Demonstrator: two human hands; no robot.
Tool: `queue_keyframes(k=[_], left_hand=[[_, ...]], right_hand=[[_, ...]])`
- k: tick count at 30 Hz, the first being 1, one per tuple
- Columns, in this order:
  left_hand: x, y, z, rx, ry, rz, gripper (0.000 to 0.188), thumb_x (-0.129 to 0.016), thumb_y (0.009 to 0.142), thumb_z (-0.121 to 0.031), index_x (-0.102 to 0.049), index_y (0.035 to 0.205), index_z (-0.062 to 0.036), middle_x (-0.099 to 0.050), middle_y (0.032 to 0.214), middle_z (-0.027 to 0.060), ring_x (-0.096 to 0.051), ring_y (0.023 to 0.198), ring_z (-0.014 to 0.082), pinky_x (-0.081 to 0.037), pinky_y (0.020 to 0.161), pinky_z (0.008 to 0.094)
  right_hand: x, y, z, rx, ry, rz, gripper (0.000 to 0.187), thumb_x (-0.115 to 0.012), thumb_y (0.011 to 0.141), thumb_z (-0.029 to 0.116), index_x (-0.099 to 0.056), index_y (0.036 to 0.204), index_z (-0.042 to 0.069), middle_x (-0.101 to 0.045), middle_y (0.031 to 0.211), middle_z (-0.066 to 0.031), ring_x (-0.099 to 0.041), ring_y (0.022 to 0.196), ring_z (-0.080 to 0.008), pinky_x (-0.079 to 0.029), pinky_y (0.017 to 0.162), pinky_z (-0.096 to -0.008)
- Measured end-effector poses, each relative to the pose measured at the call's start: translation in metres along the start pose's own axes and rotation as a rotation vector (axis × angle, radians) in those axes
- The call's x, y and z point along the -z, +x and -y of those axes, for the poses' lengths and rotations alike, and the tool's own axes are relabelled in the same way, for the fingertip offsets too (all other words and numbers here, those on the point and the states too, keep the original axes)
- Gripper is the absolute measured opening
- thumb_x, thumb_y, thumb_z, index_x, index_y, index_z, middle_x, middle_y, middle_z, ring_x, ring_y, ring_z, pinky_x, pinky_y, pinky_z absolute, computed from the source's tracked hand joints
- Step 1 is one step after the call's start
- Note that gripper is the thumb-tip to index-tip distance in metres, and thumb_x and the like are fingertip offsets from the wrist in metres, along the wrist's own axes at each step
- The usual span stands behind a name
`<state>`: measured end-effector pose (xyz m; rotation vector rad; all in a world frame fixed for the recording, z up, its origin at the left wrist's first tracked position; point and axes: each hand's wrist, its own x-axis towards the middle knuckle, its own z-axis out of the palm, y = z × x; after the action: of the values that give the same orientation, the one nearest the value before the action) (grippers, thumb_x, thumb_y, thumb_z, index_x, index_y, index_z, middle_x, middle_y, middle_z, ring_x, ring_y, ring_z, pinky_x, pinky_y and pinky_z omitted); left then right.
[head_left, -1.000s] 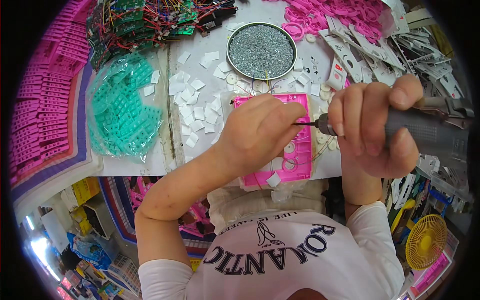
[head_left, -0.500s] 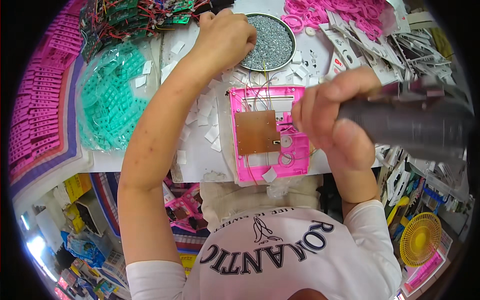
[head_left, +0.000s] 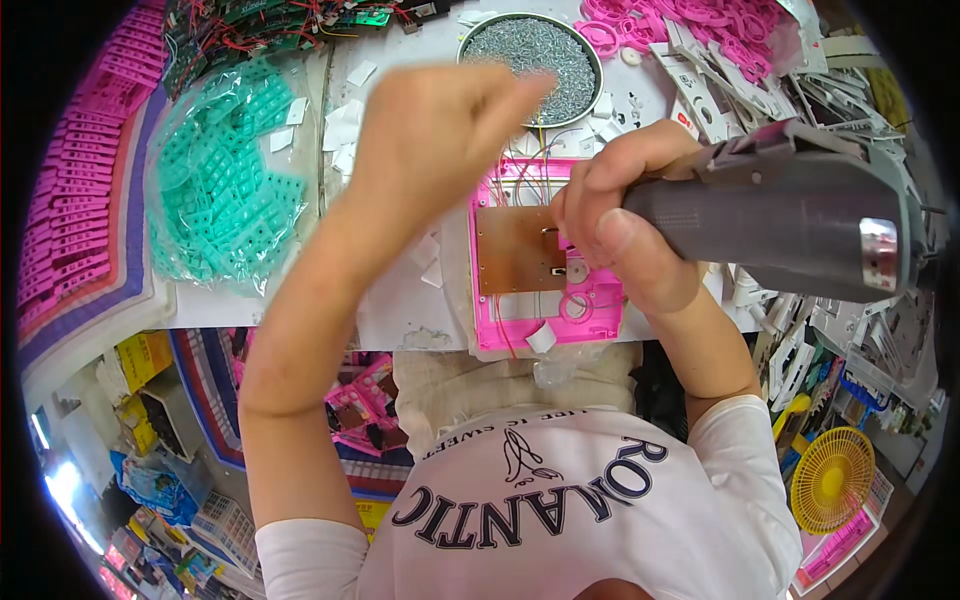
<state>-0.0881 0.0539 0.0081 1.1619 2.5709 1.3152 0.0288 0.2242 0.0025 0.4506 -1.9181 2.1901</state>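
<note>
My left hand [head_left: 430, 140], smeared by motion, hangs over the table just in front of a round dish [head_left: 601, 80] full of small metal screws [head_left: 565, 60]. Its fingers are pressed together; whatever they pinch is too small to make out. My right hand [head_left: 630, 215] grips a dark grey power screwdriver [head_left: 780, 230], whose tip is hidden behind the fingers. Below that hand lies a pink plastic housing [head_left: 495, 335], with a brown circuit board [head_left: 510, 255] in it and thin wires [head_left: 530, 175] running out at its far side.
A clear bag of teal parts [head_left: 225, 190] lies on the left. Green circuit boards [head_left: 240, 35] with red wires are piled at the far left. Pink rings [head_left: 730, 30] and white plastic parts [head_left: 700, 95] heap up at the far right. Several white pieces [head_left: 345, 125] are scattered about.
My left hand has come away from the dish, moving nearer to me. The right hand and the power screwdriver have shifted slightly left over the pink housing.
</note>
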Motion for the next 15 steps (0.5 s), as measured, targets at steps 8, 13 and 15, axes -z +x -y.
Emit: queue_keyframes(k=[8,13,15], left_hand=[[-0.022,-0.089,-0.012,0.048,-0.164,0.016,0.026,-0.078,0.084,-0.017,-0.058,0.073,-0.0042,-0.057,0.067,0.0118,-0.055,0.064,0.0322,-0.044,0.059,0.0435],[-0.036,-0.102,-0.006,-0.118,-0.037,-0.048,0.027,-0.085,0.074,-0.017,-0.059,0.081,-0.0094,-0.061,0.076,0.0064,-0.057,0.069,0.0295,-0.045,0.062,0.0417],[-0.04,-0.103,-0.007,-0.186,-0.045,-0.096,0.028,-0.086,0.072,-0.017,-0.061,0.082,-0.01,-0.062,0.077,0.005,-0.059,0.069,0.0276,-0.045,0.062,0.0398]], right_hand=[[-0.004,0.001,0.003,-0.02,-0.219,0.165,0.023,-0.067,0.095,0.015,-0.046,0.097,0.006,-0.052,0.065,-0.0053,-0.047,0.055,-0.0133,-0.044,0.055,-0.0311],[-0.015,0.014,0.024,0.006,0.14,-0.007,0.033,-0.072,0.095,0.027,-0.048,0.109,0.009,-0.05,0.063,0.0014,-0.046,0.053,-0.0118,-0.042,0.053,-0.0295],[-0.021,0.012,0.045,0.02,0.209,-0.02,0.037,-0.074,0.093,0.031,-0.049,0.111,0.012,-0.05,0.062,0.003,-0.046,0.053,-0.0118,-0.042,0.053,-0.0291]])
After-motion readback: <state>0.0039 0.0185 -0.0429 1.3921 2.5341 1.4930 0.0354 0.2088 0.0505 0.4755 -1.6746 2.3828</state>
